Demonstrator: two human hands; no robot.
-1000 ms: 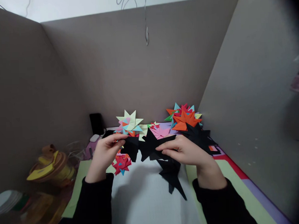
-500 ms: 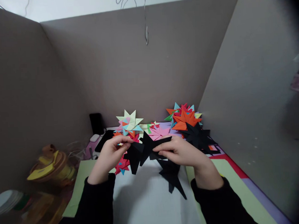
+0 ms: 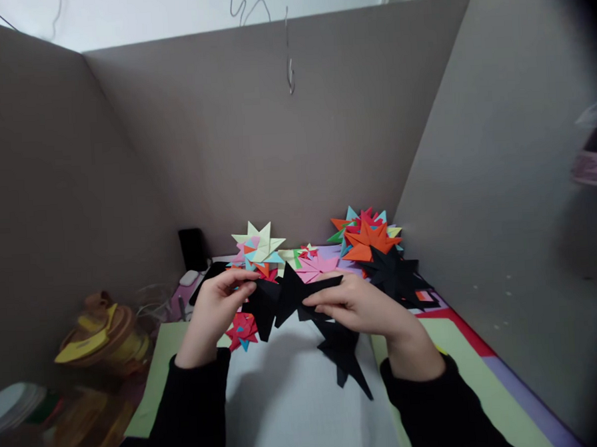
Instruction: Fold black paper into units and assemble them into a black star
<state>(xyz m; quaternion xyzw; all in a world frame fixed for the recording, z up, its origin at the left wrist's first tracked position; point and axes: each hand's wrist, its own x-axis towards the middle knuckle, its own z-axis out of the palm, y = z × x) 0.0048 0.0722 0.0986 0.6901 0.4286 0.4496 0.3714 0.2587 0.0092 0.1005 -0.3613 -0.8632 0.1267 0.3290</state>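
Both my hands hold folded black paper above a white sheet (image 3: 297, 397). My left hand (image 3: 217, 304) pinches a black folded paper piece (image 3: 263, 305) by its upper left edge. My right hand (image 3: 363, 303) grips a larger black pointed paper assembly (image 3: 302, 293), fingers closed over its right side. The two black pieces meet between my hands. More black folded points (image 3: 343, 354) lie on the white sheet below my right hand.
Finished paper stars lie behind: a pale yellow one (image 3: 259, 242), an orange and red pile (image 3: 366, 236), a black one (image 3: 394, 275), a small red one (image 3: 241, 328). A yellow-brown tape holder (image 3: 98, 327) stands at left. Grey cardboard walls (image 3: 274, 131) enclose the desk.
My hands have drawn slightly closer together, bringing the left black piece against the right one. The view has shifted a little.
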